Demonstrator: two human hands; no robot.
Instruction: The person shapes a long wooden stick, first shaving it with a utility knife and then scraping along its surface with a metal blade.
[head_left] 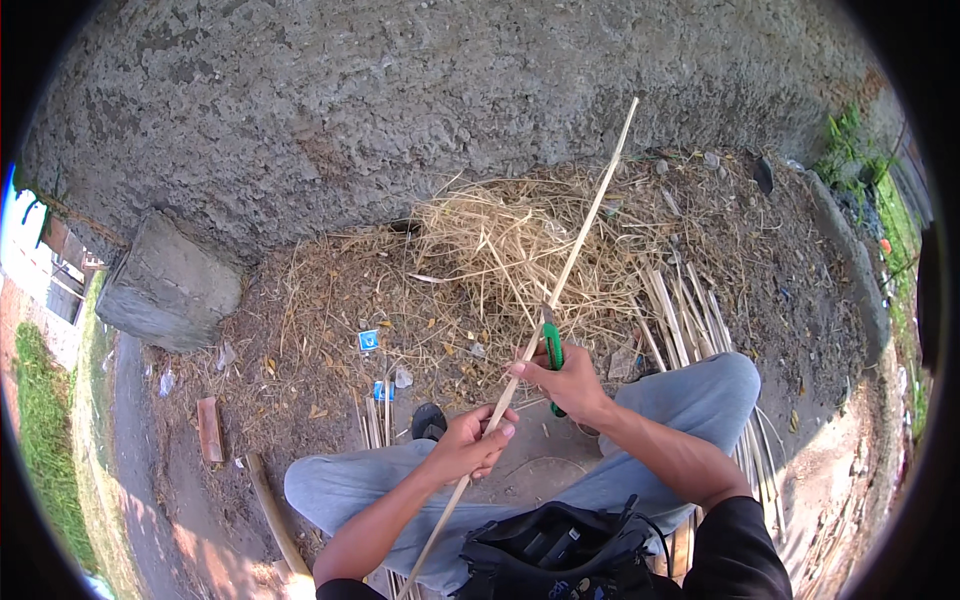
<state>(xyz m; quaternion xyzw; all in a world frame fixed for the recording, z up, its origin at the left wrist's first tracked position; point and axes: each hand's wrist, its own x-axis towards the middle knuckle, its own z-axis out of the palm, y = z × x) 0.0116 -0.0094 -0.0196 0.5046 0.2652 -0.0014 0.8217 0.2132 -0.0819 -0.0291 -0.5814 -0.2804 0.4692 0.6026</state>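
A long, thin bamboo strip [590, 215] runs slantwise from my lap up toward the wall. My left hand [470, 442] is closed around its lower part, thumb lying along it. Higher up, my right hand [566, 380] grips a green utility knife [553, 350], its thumb close against the strip. The knife's blade meets the strip just above that hand. Beyond the blade, a pile of pale shavings [490, 235] lies on the ground. I cannot see how deep the blade sits.
Ahead stands a rough grey wall [400, 90], with a concrete block [172, 282] at its left. Split bamboo strips [690, 310] lie by my right knee. A brick [209, 430] and a wooden stick [272, 510] are at left. An open black bag [560, 545] rests on my lap.
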